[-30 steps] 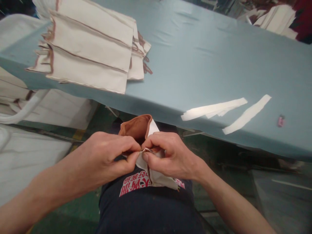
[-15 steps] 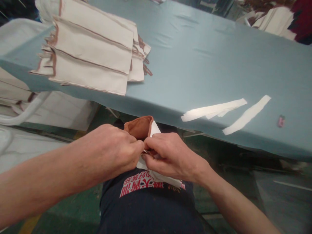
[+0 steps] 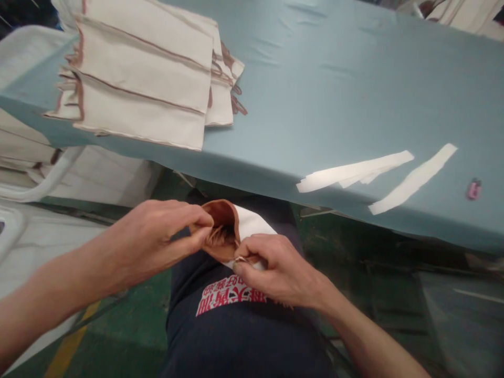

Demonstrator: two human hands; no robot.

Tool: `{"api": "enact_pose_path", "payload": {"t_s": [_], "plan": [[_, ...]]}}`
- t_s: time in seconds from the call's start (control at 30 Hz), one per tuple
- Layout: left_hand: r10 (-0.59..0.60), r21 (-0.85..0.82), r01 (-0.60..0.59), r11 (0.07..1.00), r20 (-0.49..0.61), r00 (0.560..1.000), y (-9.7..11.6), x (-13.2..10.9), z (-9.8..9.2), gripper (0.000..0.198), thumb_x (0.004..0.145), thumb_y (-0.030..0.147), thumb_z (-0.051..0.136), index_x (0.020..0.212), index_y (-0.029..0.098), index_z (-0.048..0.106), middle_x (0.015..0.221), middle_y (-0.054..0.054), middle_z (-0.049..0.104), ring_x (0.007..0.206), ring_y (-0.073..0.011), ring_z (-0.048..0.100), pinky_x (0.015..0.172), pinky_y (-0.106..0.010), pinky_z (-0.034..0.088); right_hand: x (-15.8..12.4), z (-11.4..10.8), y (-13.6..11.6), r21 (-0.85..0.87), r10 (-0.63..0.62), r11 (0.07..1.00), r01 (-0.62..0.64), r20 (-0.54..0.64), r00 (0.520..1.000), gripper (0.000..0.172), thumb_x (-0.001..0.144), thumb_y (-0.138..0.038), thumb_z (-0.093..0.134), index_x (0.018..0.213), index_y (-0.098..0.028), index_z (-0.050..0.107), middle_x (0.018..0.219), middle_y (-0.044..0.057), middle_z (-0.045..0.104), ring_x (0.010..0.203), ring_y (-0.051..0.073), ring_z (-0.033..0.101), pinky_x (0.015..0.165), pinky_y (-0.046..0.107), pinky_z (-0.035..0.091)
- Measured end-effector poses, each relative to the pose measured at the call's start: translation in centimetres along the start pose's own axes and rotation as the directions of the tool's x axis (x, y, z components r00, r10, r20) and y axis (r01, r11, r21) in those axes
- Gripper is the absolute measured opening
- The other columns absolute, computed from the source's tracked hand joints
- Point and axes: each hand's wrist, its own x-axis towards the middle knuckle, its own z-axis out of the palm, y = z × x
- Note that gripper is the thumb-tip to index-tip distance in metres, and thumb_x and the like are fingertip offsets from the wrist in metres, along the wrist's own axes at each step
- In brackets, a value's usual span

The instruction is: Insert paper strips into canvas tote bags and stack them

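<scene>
A white cloth pouch (image 3: pixel 254 223) with a brown lining is held above my lap, its mouth turned toward me and gaping. My left hand (image 3: pixel 169 226) pinches the brown lining at the left side of the mouth between thumb and fingertips. At the near right edge, my right hand (image 3: pixel 275 270) grips the rim between thumb and curled fingers. A small light bit shows at that right fingertip, too blurred to name. The lining inside looks gathered and creased.
A blue-green table (image 3: pixel 299 110) spans the area ahead. On it lie a stack of cream cloth pieces (image 3: pixel 145 89) with brown edging and loops, white strips (image 3: pixel 354 169), and a small pink object (image 3: pixel 474 189). A white chair-like frame (image 3: pixel 47 181) stands at left.
My left hand has moved left, away from my right hand, and now pinches the lining. The pouch's mouth has come open wider. My right hand keeps its grip, slightly lower.
</scene>
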Motion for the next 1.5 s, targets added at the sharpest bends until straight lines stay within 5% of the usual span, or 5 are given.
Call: {"api": "enact_pose_path", "payload": {"t_s": [0.5, 1.03, 1.2, 1.33, 1.5], "plan": [[0.082, -0.390, -0.032, 0.920, 0.111, 0.990, 2.0, 1.3, 2.5, 0.011, 0.103, 0.019, 0.068, 0.097, 0.024, 0.077, 0.091, 0.006, 0.081, 0.082, -0.0114, 0.075, 0.077, -0.021, 0.049, 0.7, -3.9, 0.6, -0.076, -0.205, 0.976, 0.206, 0.021, 0.979, 0.009, 0.094, -0.013, 0.070, 0.086, -0.017, 0.071, 0.076, -0.003, 0.065, 0.066, 0.009, 0.055, 0.066, 0.023, 0.037], [0.345, 0.282, -0.347, 0.894, 0.059, 0.937, 3.8, 2.0, 3.4, 0.037, 0.097, 0.004, 0.046, 0.069, 0.021, 0.061, 0.062, 0.001, 0.063, 0.054, -0.0171, 0.059, 0.054, -0.034, 0.036, 0.8, -3.8, 0.2, -0.338, -0.169, 0.924, 0.178, 0.056, 0.984, 0.020, 0.098, -0.017, 0.069, 0.078, -0.016, 0.065, 0.072, -0.001, 0.062, 0.069, 0.013, 0.051, 0.064, 0.027, 0.029], [0.139, -0.112, -0.140, 0.984, -0.017, 0.990, 3.7, 1.8, 4.5, 0.026, 0.089, 0.009, 0.051, 0.068, 0.019, 0.061, 0.059, 0.005, 0.057, 0.052, -0.0106, 0.051, 0.052, -0.026, 0.035, 0.2, -3.4, 1.0, -0.243, -0.148, 0.959, 0.149, 0.020, 0.989, 0.014, 0.099, -0.018, 0.071, 0.085, -0.017, 0.068, 0.076, -0.002, 0.064, 0.069, 0.012, 0.052, 0.067, 0.026, 0.033], [-0.085, -0.527, 0.172, 0.832, 0.185, 0.979, 3.6, 1.3, 4.7, 0.020, 0.087, 0.017, 0.055, 0.069, 0.018, 0.064, 0.055, 0.009, 0.050, 0.048, -0.0061, 0.041, 0.045, -0.017, 0.030, -0.1, -3.5, 1.4, -0.104, -0.150, 0.982, 0.155, 0.060, 0.987, 0.009, 0.097, -0.016, 0.074, 0.088, -0.018, 0.071, 0.081, -0.002, 0.068, 0.076, 0.013, 0.058, 0.072, 0.025, 0.037], [-0.140, -0.597, 0.281, 0.751, 0.272, 0.952, 3.7, 1.5, 4.0, 0.021, 0.086, 0.022, 0.056, 0.068, 0.017, 0.065, 0.054, 0.009, 0.049, 0.048, -0.0056, 0.037, 0.044, -0.016, 0.028, 0.2, -3.5, 1.3, 0.016, -0.176, 0.984, 0.175, 0.081, 0.981, 0.011, 0.099, -0.017, 0.067, 0.090, -0.018, 0.072, 0.080, -0.002, 0.068, 0.072, 0.012, 0.057, 0.072, 0.025, 0.039]]}}
